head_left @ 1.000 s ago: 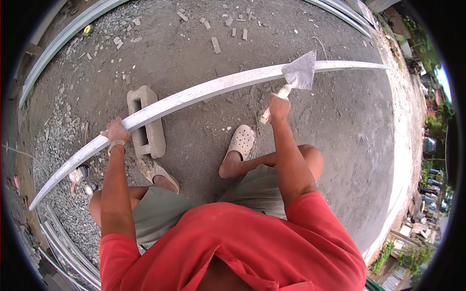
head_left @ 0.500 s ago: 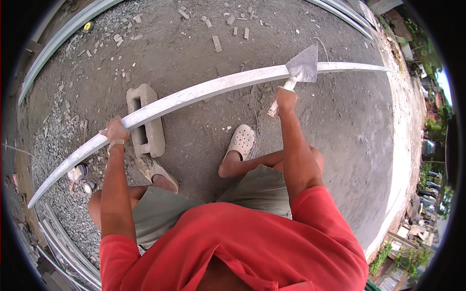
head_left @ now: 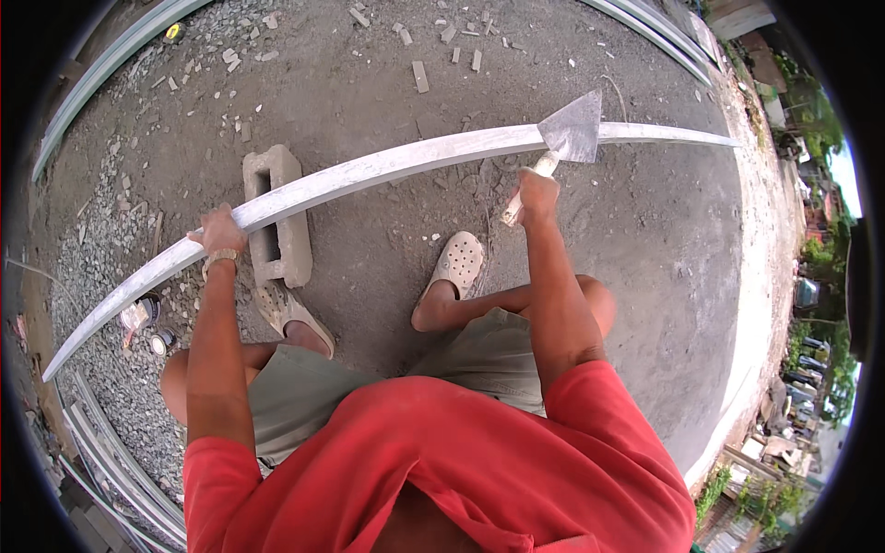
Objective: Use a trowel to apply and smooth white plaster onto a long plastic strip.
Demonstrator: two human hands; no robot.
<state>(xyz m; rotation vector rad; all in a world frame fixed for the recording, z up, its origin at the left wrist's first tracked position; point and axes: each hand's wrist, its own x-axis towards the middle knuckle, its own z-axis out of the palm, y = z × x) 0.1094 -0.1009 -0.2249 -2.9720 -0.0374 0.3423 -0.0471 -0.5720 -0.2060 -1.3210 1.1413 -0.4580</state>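
Note:
A long whitish metal bar (head_left: 396, 159) stretches across in front of me, looking bowed in this view. My left hand (head_left: 221, 229) is closed around it toward the left end, beside a grey hollow concrete block (head_left: 293, 235) that lies under the bar. In my right hand (head_left: 537, 194) is a trowel (head_left: 573, 129) with a pale, worn handle and a grey triangular blade. The hand grips the handle on my side of the bar. The blade overlaps the bar's upper face right of the middle; whether its edge presses on it I cannot tell.
My feet in beige clogs (head_left: 458, 264) are close below the bar. Gravel and two small cans (head_left: 162, 342) lie at the left. More metal bars (head_left: 120, 479) rest at lower left and along the far edges. Broken flat pieces (head_left: 420, 76) are scattered on the ground ahead.
The trowel and right hand have shifted slightly left along the bar. My left hand keeps its hold. The whole view has turned a little.

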